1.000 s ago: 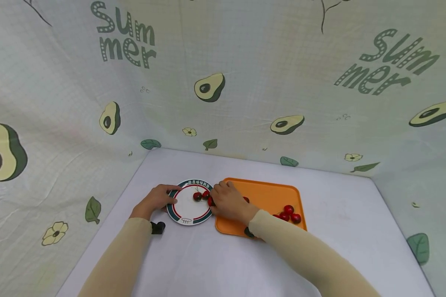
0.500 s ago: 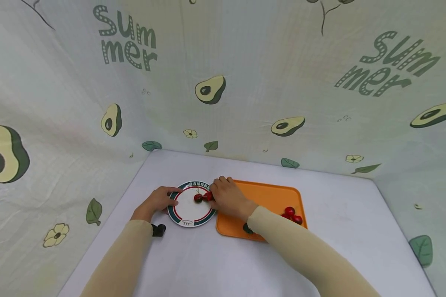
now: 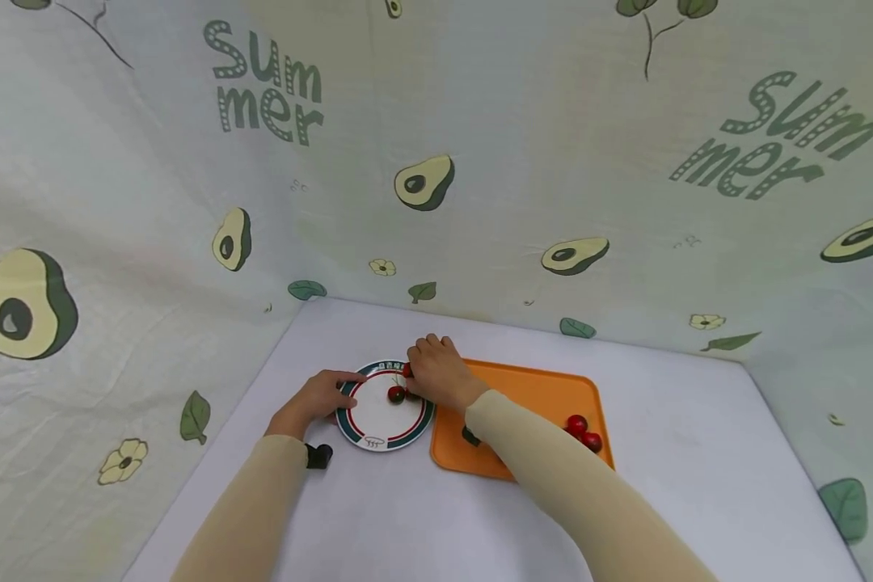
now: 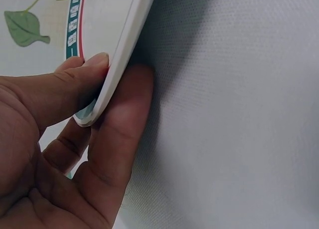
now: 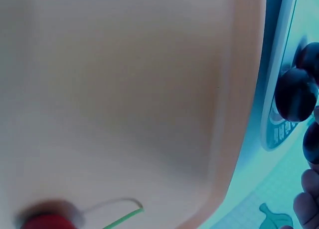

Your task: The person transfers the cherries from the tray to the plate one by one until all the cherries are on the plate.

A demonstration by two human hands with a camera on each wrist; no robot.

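Observation:
My left hand (image 3: 320, 398) grips the left rim of a white plate (image 3: 381, 424) with a green and red border. In the left wrist view the thumb (image 4: 75, 87) lies on top of the rim and a finger (image 4: 124, 109) is beneath it. Over the plate's right rim, my right hand (image 3: 440, 373) pinches a red cherry (image 3: 407, 369), which looks dark beside the fingertips in the right wrist view. Below it, a cherry (image 3: 396, 394) lies on the plate, with another next to it partly hidden by the right hand.
An orange tray (image 3: 454, 454) stands just right of the plate, under the right forearm. Cherries (image 3: 577, 425) lie at its right side, partly covered by the sleeve. One red cherry (image 5: 50, 222) with a green stem shows on the tray. A printed cloth (image 3: 495, 202) hangs behind the table.
My right hand has moved slightly up and away with a cherry, uncovering less of the pair on the plate. The left hand keeps its grip on the rim. The head view has shifted slightly.

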